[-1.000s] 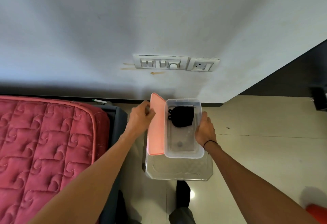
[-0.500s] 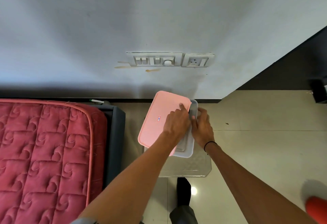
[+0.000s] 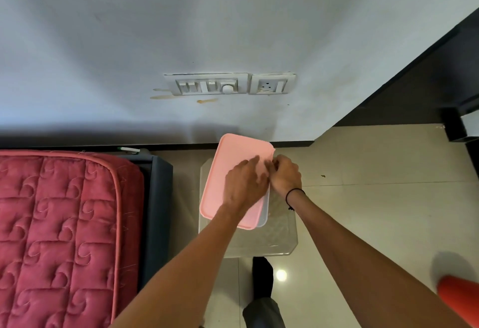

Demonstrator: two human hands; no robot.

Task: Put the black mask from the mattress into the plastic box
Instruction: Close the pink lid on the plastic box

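Both bare forearms are reaching forward and converging, hands nearly touching. The left hand (image 3: 243, 185) is lying palm-down, fingers (image 3: 252, 163) spread flat and pressing. The right hand (image 3: 285, 174) is sitting just beside it, knuckles up, fingers curled under at the edge, a thin dark band circling its wrist.

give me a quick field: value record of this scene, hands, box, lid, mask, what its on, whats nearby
left hand: palm down, flat on the pink lid
right hand: at the lid's right edge, fingers curled at the rim
pink lid: covers the plastic box, slightly askew
plastic box: only a clear strip shows along the right edge
black mask: not visible, top of box covered
support: clear stool under the box
nearby: red quilted mattress to the left; wall switch panel above
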